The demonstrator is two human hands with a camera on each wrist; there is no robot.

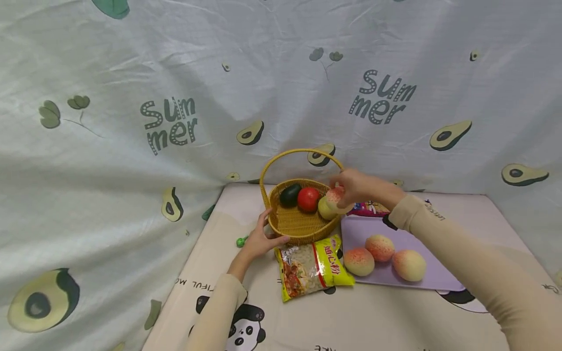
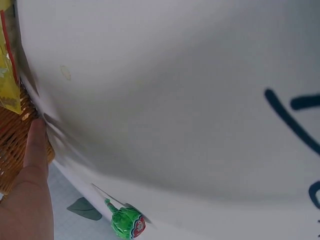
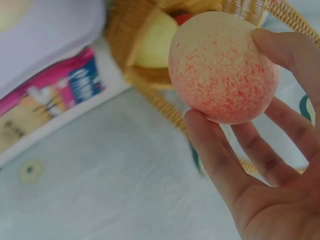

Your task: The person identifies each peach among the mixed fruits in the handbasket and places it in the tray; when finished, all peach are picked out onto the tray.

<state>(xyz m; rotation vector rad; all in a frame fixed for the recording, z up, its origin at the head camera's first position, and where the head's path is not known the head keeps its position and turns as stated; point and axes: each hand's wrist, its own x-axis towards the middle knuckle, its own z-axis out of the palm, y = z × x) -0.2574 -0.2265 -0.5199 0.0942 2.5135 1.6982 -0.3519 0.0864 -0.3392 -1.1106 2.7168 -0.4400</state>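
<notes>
A yellow wicker basket (image 1: 295, 228) with a tall handle holds a dark green oval fruit (image 1: 290, 195), a round red fruit (image 1: 309, 200) and a pale yellow-green fruit (image 1: 325, 209). Over its right rim, my right hand (image 1: 360, 187) holds a red-speckled peach (image 3: 225, 70) between thumb and fingertips. My left hand (image 1: 260, 239) touches the basket's front left side, fingers spread. One straight finger (image 2: 36, 142) presses on the wicker in the left wrist view. Just in front of the basket lies a yellow bag of macaroni (image 1: 311, 268).
To the right, a lilac tray (image 1: 428, 243) carries three more peaches (image 1: 380, 248). Behind the tray is a pink snack packet (image 1: 370, 209), partly hidden by the right arm. A green-wrapped lollipop (image 2: 127, 221) lies left of the basket. A printed cloth hangs behind the table.
</notes>
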